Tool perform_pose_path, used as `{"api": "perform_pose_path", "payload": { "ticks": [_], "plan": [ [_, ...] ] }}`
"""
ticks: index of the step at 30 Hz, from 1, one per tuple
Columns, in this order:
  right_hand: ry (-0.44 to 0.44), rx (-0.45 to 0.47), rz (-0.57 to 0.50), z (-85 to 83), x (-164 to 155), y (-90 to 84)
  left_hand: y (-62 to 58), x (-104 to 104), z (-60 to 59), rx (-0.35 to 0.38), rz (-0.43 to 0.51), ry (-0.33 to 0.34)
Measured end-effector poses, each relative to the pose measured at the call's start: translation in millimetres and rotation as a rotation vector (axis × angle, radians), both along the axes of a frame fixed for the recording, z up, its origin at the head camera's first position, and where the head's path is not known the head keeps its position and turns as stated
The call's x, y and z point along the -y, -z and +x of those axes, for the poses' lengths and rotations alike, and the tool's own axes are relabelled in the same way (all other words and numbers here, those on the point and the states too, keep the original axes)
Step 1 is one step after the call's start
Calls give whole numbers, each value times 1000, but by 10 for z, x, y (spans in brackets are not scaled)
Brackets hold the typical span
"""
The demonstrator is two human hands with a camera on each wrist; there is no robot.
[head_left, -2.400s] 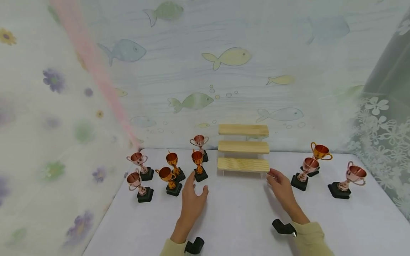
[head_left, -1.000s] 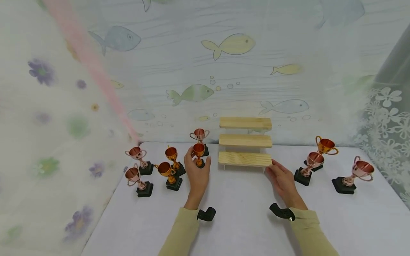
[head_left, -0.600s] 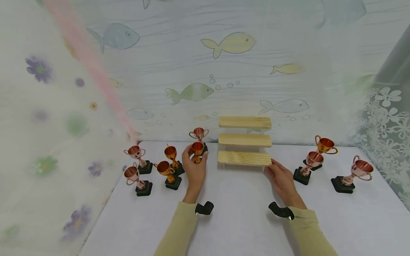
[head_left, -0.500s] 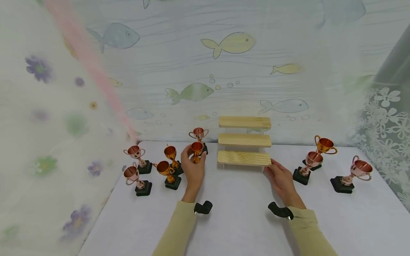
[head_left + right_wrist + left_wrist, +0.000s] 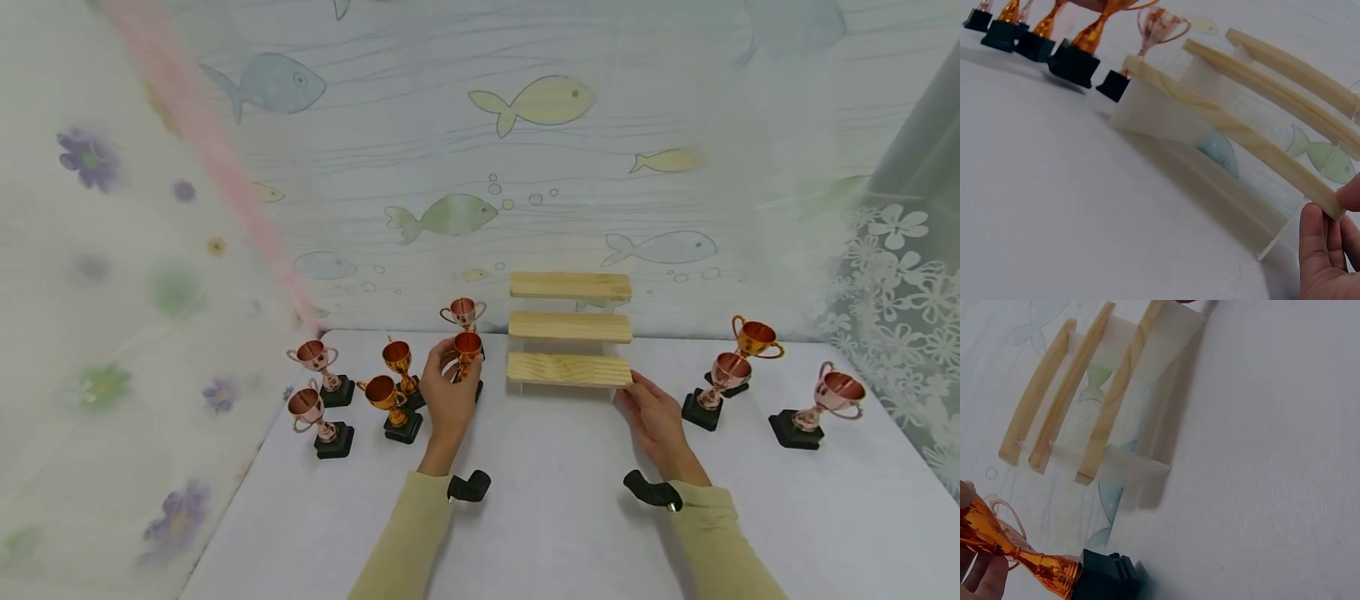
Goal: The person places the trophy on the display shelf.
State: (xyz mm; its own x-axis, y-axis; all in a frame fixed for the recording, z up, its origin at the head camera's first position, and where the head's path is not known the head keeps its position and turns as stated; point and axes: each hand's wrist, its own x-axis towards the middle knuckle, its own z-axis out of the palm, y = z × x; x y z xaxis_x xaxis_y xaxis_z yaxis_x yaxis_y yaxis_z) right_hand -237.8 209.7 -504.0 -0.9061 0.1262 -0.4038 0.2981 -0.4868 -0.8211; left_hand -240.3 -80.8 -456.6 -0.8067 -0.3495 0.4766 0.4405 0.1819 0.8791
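My left hand [image 5: 448,406] grips a small gold trophy cup [image 5: 467,343] by its bowl, left of the stand. In the left wrist view the trophy's dark square base [image 5: 1109,575] shows, with fingers [image 5: 990,575] around the bowl. A shadow lies under that base [image 5: 1074,64] in the right wrist view, close over the table. The three-step display stand [image 5: 570,327] has pale wooden treads on clear supports. At the right end of its lowest tread, my right hand [image 5: 660,423] pinches the wood between thumb and fingers [image 5: 1313,234].
Behind the held trophy stands a rose-gold trophy [image 5: 462,310]. To the left are two gold trophies [image 5: 384,392] and two rose-gold ones [image 5: 306,406]. A gold trophy [image 5: 756,337] and two rose-gold trophies [image 5: 838,390] occupy the right of the white table [image 5: 555,500].
My left hand, apart from the gold trophy at first, has taken hold of it, lifted it, and lately shifted it slightly right. My right hand has closed on the stand's lowest tread.
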Motion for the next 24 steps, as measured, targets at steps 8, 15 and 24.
{"api": "perform_pose_path", "payload": {
  "ticks": [8, 15, 24],
  "plan": [
    [9, -8, -20, 9, 3, -21, -126, -20, 107, 77, -22, 138],
    [49, -28, 7, -1, 44, 36, -281, -137, 210, 93, -44, 241],
    [64, -35, 32, -17, 40, 80, -169, -294, 134, 120, -131, 356]
  ]
}}
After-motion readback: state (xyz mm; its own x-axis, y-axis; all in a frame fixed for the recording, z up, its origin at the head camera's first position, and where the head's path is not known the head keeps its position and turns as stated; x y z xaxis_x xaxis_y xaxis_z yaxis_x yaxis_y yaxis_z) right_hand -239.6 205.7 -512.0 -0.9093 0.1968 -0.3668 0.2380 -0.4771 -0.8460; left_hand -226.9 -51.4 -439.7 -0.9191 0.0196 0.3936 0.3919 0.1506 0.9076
